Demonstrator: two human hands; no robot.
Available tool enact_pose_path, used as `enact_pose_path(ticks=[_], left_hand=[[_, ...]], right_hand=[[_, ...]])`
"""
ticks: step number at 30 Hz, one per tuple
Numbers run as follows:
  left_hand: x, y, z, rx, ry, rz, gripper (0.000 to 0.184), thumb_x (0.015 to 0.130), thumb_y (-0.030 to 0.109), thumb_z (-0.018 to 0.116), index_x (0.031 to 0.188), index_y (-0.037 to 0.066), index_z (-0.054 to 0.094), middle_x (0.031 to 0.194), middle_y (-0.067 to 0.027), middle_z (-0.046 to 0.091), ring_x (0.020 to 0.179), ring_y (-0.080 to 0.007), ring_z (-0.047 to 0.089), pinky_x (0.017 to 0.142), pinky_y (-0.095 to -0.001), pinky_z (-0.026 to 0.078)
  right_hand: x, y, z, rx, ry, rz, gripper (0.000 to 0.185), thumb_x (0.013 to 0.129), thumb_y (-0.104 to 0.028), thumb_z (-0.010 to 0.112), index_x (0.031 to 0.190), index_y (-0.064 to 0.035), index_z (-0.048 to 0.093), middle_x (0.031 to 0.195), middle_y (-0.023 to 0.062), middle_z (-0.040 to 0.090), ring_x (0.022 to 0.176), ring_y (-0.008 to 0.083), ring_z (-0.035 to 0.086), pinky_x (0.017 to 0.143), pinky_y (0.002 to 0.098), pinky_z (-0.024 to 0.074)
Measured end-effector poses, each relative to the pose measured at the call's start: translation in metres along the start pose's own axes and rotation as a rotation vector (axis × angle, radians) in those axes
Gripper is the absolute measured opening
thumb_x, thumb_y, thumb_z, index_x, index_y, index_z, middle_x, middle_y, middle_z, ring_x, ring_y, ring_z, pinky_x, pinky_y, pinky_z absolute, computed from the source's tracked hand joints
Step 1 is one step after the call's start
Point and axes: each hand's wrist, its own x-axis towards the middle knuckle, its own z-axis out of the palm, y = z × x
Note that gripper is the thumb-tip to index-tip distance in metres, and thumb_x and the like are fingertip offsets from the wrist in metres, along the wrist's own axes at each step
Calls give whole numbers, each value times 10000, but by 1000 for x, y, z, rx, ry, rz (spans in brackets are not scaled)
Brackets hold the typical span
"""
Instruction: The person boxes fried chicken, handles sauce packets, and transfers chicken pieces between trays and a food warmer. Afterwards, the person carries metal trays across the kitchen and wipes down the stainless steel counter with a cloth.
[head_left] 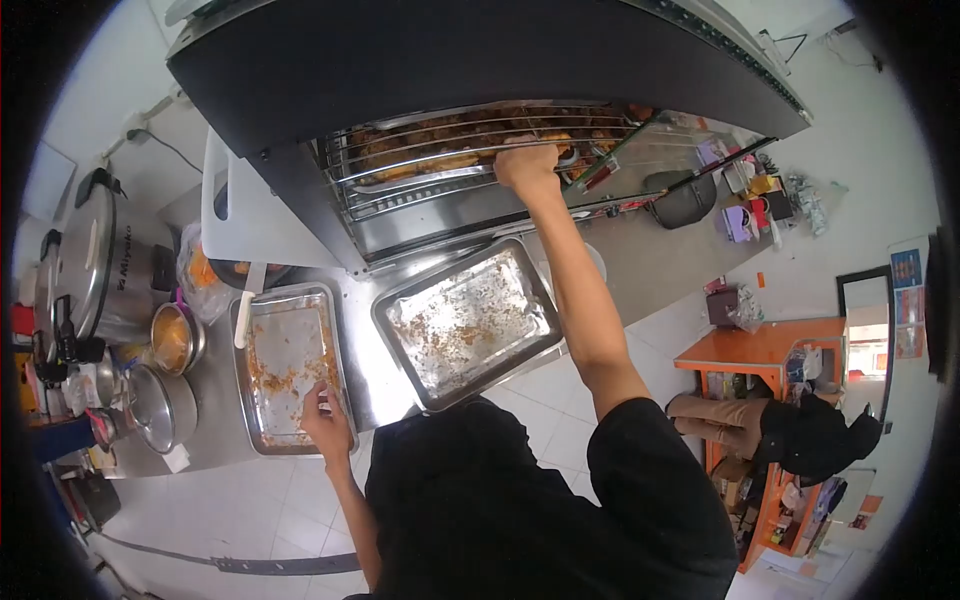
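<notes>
My right hand (527, 166) reaches into the black display cabinet (480, 60), its fingers curled at the wire rack (410, 160). What they grip is hidden by the hand. Browned food pieces (420, 138) lie on a tray beside that hand. My left hand (326, 424) is over the near right rim of a metal tray (244, 400) with orange-brown crumbs; its fingers are loosely bent and apart, with nothing visible in them. A second metal tray (385, 335), crumb-strewn and greasy, lies tilted between my arms, its near edge at my body.
A spatula with a pale handle (243, 318) rests on the left tray's far edge. A white cutting board (255, 220) leans by the cabinet. Left are a large Miyako cooker (125, 260), a lidded pot (165, 408) and bowls (175, 338). Another person (820, 435) stands near orange shelves (760, 345) at right.
</notes>
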Motion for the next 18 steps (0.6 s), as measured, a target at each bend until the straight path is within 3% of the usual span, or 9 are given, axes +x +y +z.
enact_pose_path(ticks=[2, 5, 7, 9, 11, 12, 14, 18], left_hand=[[-2, 5, 0, -23, 8, 22, 169, 901, 57, 608, 1055, 0, 651, 1023, -124, 679, 757, -201, 651, 547, -316, 493], [-2, 5, 1, -20, 31, 62, 166, 899, 57, 607, 1046, -8, 650, 998, -130, 680, 746, -207, 651, 547, -317, 498], [-2, 3, 1, -2, 52, 73, 165, 899, 58, 606, 1042, -11, 650, 981, -134, 680, 739, -212, 650, 549, -313, 500], [-1, 4, 1, -2, 48, 55, 168, 897, 57, 603, 1040, -16, 651, 954, -138, 678, 728, -221, 650, 548, -307, 499], [-1, 6, 1, -4, 32, 59, 184, 902, 65, 610, 1062, -15, 652, 999, -135, 682, 735, -205, 655, 544, -296, 502], [-2, 8, 0, -5, 6, 68, 200, 907, 72, 616, 1084, -13, 653, 1045, -132, 685, 742, -189, 659, 540, -285, 505], [-2, 14, -3, 7, 1, 86, 201, 903, 69, 617, 1084, -11, 654, 1048, -128, 685, 750, -190, 659, 541, -284, 503], [-1, 9, -4, 23, 28, 101, 208, 892, 58, 621, 1091, 5, 653, 1043, -120, 681, 758, -189, 654, 535, -283, 502]], right_hand=[[6, 3, 4, -49, 15, -39, 305, 846, -233, 575, 1052, -59, 717, 1100, 197, 683, 1032, 340, 666, 857, 442, 534], [5, 4, 0, 117, -10, 6, 344, 848, -235, 561, 1108, -55, 694, 1157, 198, 662, 1083, 359, 638, 921, 453, 505], [-1, 4, -8, 64, -157, 70, 342, 860, -207, 536, 1140, -92, 695, 1185, 139, 664, 1154, 315, 607, 990, 469, 445], [6, 7, 11, 70, -58, 64, 345, 853, -218, 536, 1119, -72, 699, 1188, 155, 659, 1135, 322, 613, 966, 477, 462], [9, 10, 24, -2, 509, -109, 330, 820, -225, 584, 1085, -71, 707, 1080, 171, 693, 1040, 373, 648, 890, 463, 514], [5, 10, 18, 5, 503, -106, 330, 820, -225, 584, 1085, -71, 707, 1080, 171, 693, 1040, 373, 648, 890, 463, 514], [3, 9, -8, 98, -50, -10, 291, 834, -242, 597, 1032, -71, 723, 1009, 167, 706, 959, 360, 674, 851, 453, 529], [-24, 14, 8, 232, 177, 80, 257, 834, -291, 640, 937, -80, 743, 892, 151, 720, 836, 331, 698, 783, 429, 543]])
